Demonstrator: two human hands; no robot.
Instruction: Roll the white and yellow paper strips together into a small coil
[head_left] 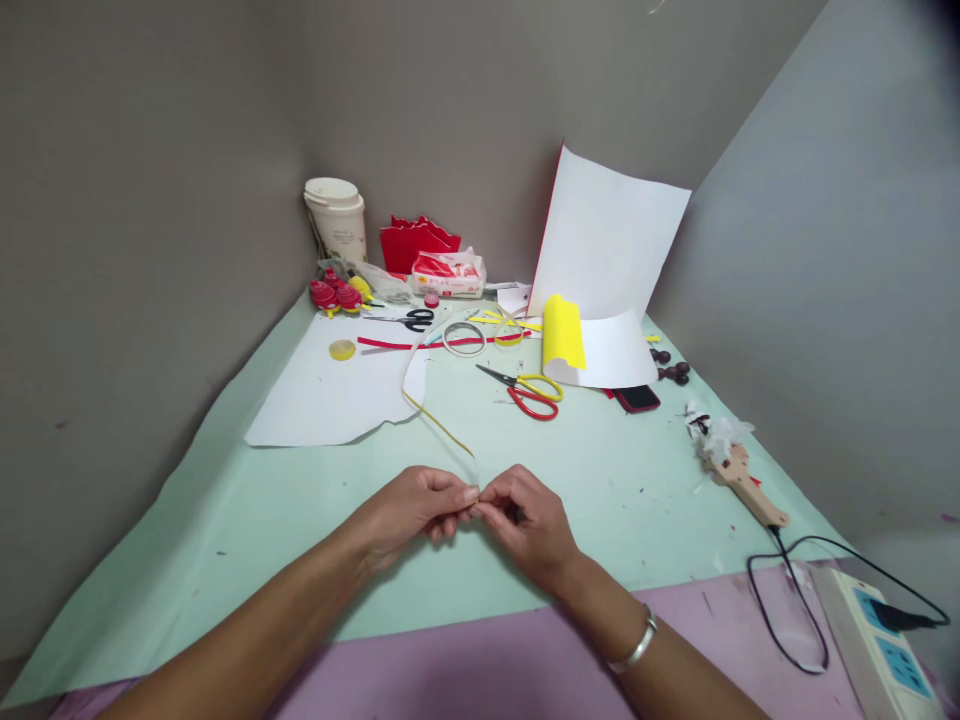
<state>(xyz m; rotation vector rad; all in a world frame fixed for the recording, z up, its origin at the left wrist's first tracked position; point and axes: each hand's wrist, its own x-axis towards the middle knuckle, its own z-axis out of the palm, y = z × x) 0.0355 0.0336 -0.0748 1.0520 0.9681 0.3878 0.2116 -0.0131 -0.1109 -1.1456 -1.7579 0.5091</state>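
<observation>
My left hand (pixel 427 500) and my right hand (pixel 525 515) meet above the near middle of the table, both with fingertips pinched together. Between them they grip the end of a thin paper strip (pixel 439 425), mostly hidden by the fingers. From there it runs up and away to the left, showing a yellow face, then curves back pale towards a white tape roll (pixel 445 340). Scissors (pixel 529 388) with one yellow and one red handle lie beyond my hands. A long red strip (pixel 450 343) crosses the white paper sheet (pixel 337 400).
Black-handled scissors (pixel 416 320) and a small yellow tape roll (pixel 342 350) lie at left. Behind stand a lidded cup (pixel 336 215) and a tissue pack (pixel 448 278). At right are rolled yellow paper (pixel 562 335), a phone (pixel 637 399), a corded glue gun (pixel 750 490) and a power strip (pixel 862 625).
</observation>
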